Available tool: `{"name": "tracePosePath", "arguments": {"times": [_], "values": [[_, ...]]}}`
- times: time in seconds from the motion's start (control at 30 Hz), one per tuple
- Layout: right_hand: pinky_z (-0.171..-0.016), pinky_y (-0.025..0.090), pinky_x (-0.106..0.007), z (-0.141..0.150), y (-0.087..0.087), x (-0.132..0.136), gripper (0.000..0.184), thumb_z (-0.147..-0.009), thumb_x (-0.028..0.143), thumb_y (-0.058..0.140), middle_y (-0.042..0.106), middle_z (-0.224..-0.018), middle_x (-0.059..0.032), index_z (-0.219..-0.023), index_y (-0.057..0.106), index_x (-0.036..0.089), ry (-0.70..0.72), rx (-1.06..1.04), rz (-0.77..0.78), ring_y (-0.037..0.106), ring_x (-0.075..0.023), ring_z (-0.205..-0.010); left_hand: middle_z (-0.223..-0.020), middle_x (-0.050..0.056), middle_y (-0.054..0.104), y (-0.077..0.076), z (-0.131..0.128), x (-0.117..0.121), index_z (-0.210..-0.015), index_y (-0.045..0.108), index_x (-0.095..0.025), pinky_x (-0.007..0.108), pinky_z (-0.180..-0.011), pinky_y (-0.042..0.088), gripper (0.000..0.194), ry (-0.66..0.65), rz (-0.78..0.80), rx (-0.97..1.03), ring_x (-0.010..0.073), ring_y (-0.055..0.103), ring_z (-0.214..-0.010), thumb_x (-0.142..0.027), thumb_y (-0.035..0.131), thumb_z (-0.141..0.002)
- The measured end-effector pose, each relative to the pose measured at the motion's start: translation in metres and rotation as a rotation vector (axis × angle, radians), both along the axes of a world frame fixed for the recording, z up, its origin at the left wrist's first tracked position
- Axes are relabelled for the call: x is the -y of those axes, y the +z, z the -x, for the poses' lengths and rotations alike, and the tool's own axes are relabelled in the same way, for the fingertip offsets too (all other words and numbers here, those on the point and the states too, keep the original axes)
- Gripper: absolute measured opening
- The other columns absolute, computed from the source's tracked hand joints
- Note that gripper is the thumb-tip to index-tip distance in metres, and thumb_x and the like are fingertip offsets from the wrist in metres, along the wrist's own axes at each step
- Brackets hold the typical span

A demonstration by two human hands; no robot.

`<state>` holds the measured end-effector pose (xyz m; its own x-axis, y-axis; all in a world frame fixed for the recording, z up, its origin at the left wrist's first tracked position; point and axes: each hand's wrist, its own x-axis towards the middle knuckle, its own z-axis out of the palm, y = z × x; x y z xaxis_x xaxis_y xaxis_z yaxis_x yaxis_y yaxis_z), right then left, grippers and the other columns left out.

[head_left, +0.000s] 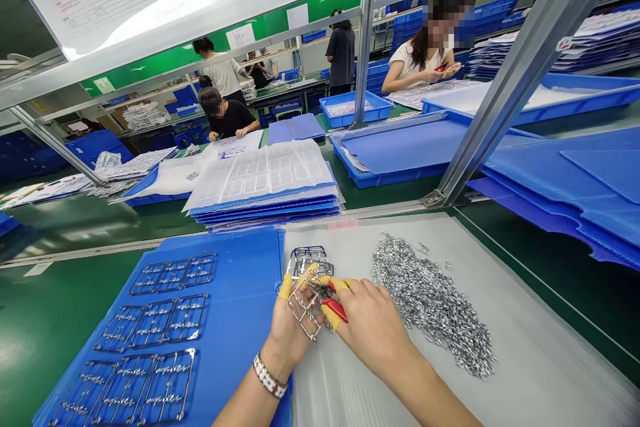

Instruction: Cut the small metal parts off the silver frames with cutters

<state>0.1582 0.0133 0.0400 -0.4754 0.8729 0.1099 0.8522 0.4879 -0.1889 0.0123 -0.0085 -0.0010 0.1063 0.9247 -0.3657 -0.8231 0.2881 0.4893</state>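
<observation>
My left hand [289, 330], with yellow finger covers and a patterned wristband, holds a small shiny metal sprue frame [300, 310] tilted over the grey sheet. My right hand [375, 320], also with yellow finger covers, is closed around red-handled cutters [335, 309]. Their dark jaws meet the frame near the left fingertips; the exact contact is too small to make out. Just beyond the left hand lie a few more metal frames [309, 255]. To the right spreads a pile of small silvery metal pieces [430, 307].
Rows of linked dark metal frames [150, 323] lie on a blue plastic sheet [245, 320] at left. Behind a metal rail stand stacked sheets [265, 177] and a blue tray [400, 150]. A slanted metal post [520, 73] rises at right. Co-workers sit and stand farther back.
</observation>
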Motion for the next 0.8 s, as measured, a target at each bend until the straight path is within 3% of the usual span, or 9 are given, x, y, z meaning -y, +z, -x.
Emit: {"name": "tracePosePath", "arguments": {"times": [0.3,0.53,0.67,0.8], "values": [[-0.074,0.039,-0.038,0.0039,-0.0022,-0.0032,0.025,-0.086,0.028,0.058,0.068,-0.09,-0.0075,-0.11,0.063,0.02,-0.011,0.023,-0.034,0.062,-0.0273,-0.087,-0.118,0.01,0.064,-0.0068,-0.0016,-0.0011,-0.123,0.062,-0.018,0.03,-0.075,0.045,0.057,0.015,-0.016,-0.115,0.0226,0.059,-0.096,-0.059,0.046,-0.087],[-0.072,0.038,-0.038,0.0035,0.0002,0.0004,0.018,-0.084,0.025,0.061,0.067,-0.087,-0.0075,-0.1,0.065,0.018,-0.007,0.071,-0.081,0.061,-0.0269,-0.083,-0.121,0.009,0.064,-0.0013,-0.0055,0.0012,-0.129,0.058,-0.021,0.03,-0.082,0.045,0.055,0.031,-0.054,-0.232,0.0254,0.055,-0.112,-0.056,0.048,-0.088],[-0.072,0.038,-0.038,0.0016,0.0015,0.0028,0.027,-0.083,0.025,0.062,0.067,-0.088,-0.0081,-0.109,0.063,0.017,-0.016,0.071,-0.123,0.06,-0.0267,-0.084,-0.122,0.009,0.063,-0.0001,-0.0056,0.0014,-0.128,0.059,-0.02,0.029,-0.08,0.045,0.054,0.029,-0.03,-0.21,0.0241,0.057,-0.108,-0.055,0.048,-0.088],[-0.072,0.038,-0.037,0.0018,0.0038,0.0029,0.021,-0.083,0.023,0.062,0.067,-0.088,-0.0076,-0.103,0.064,0.019,-0.018,0.083,-0.098,0.06,-0.0259,-0.084,-0.118,0.01,0.064,-0.0045,-0.0041,0.0006,-0.123,0.062,-0.018,0.028,-0.073,0.046,0.053,0.001,-0.002,-0.144,0.0223,0.059,-0.099,-0.056,0.046,-0.089]]}}
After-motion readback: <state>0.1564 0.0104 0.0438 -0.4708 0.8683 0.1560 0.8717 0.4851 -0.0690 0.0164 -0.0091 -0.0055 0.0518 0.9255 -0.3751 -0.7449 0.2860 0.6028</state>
